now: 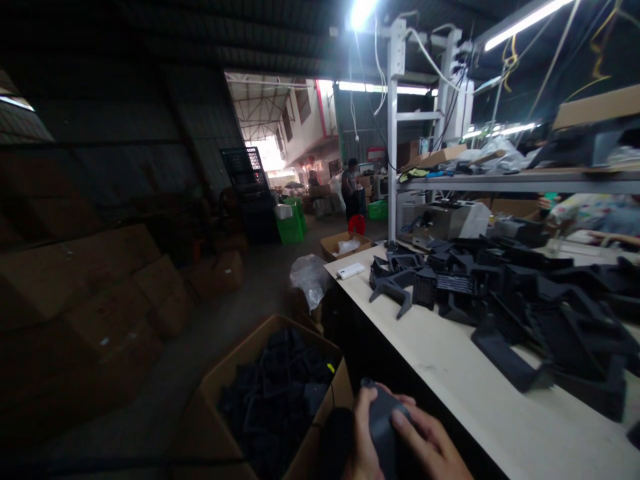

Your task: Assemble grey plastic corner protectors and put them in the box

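Observation:
Low in the view, both my hands hold one dark grey plastic part (383, 423), just off the near edge of the white table (450, 373). My left hand (361, 440) wraps its left side with the fingers curled. My right hand (433, 450) grips it from the right, a thumb or finger pressed on top. Much of the part is hidden by my fingers. An open cardboard box (235, 363) filled with black plastic parts (280, 400) stands on the floor right beside my left hand.
A big pile of black plastic parts (525, 300) covers the table's right half, and a small white device (351, 270) lies at its far corner. Stacked cardboard boxes (100, 293) line the left. A shelf frame (393, 133) rises behind the table; a person (350, 187) stands far back near green crates (291, 223).

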`<state>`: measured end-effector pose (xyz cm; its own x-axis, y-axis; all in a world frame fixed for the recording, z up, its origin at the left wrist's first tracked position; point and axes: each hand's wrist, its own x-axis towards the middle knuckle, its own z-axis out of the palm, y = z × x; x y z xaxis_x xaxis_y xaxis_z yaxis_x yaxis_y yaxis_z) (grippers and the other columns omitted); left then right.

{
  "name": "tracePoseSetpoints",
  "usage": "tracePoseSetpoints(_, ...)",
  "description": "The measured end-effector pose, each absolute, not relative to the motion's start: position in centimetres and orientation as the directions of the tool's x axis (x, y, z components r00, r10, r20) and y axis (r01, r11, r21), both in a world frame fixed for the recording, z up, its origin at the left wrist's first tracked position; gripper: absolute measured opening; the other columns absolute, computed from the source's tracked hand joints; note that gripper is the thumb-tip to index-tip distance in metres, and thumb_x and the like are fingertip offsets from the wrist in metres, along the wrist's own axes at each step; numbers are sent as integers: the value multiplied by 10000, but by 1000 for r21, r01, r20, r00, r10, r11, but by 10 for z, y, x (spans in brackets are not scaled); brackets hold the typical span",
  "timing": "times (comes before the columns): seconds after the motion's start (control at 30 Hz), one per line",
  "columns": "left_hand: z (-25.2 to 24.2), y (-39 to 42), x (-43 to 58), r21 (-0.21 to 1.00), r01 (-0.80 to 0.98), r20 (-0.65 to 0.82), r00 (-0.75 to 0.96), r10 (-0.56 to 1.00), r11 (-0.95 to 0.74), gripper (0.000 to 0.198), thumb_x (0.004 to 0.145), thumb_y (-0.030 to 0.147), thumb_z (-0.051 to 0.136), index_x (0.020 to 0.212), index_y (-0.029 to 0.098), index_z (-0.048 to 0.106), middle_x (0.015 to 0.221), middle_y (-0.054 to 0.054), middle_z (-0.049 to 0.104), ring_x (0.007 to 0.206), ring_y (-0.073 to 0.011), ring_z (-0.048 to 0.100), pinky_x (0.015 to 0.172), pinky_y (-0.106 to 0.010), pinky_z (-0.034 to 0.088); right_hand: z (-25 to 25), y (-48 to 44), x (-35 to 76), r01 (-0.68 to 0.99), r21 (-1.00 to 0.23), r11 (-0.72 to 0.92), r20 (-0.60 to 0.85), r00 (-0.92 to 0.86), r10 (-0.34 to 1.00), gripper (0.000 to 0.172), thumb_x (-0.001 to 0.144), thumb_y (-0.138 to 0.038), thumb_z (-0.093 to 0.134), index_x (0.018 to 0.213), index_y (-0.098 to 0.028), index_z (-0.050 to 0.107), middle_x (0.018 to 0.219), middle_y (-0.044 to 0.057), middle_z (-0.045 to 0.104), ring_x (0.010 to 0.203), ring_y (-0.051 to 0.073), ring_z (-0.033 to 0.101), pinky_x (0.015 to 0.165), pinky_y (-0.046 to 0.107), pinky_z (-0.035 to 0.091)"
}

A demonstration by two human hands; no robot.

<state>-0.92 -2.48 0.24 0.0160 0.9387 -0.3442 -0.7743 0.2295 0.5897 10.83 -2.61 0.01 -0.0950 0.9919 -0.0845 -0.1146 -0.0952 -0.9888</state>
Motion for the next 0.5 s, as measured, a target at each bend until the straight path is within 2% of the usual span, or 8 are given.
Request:
tracePoseSetpoints(0.1, 0, -15, -17, 533, -816, -332, 39, 942, 222, 313, 837, 470, 684, 888, 162, 704, 932, -151, 806, 855, -304, 753, 872, -414, 552, 6, -25, 111, -100, -991, -90, -72, -166, 984, 732, 660, -825, 789, 1081, -228, 834, 1177, 117, 778, 1183, 425, 685, 1031, 513, 555)
tracePoseSetpoints(0.27, 19, -10, -27, 424, -864, -345, 123, 931, 271, 202, 812, 361, 629, 790, 165, 673, 859, -166, 803, 755, -263, 745, 804, -381, 552, 19, -27, 132, 75, -995, 59, 21, -429, 903, 538, 944, -659, 650, 1226, -221, 783, 1201, 92, 766, 1147, 336, 688, 1046, 450, 523)
tracePoseSetpoints(0.37, 23, -7, -32, 454, -844, -313, 149, 938, 285, 199, 814, 346, 606, 804, 161, 679, 889, -167, 810, 807, -264, 757, 853, -382, 555, 17, -26, 141, 84, -991, 100, 41, -525, 850, 467, 999, -576, 627, 1240, -202, 768, 1167, 76, 769, 1111, 294, 692, 1043, 415, 508)
tracePoseSetpoints(0.5, 11, -6, -37, 540, -782, -303, 166, 939, 312, 302, 826, 437, 614, 818, 149, 705, 843, -144, 804, 757, -251, 739, 748, -333, 547, 10, -24, 147, 38, -999, -17, -35, -564, 825, 451, 1011, -527, 639, 1253, -163, 751, 1155, 85, 771, 1062, 260, 704, 972, 377, 534)
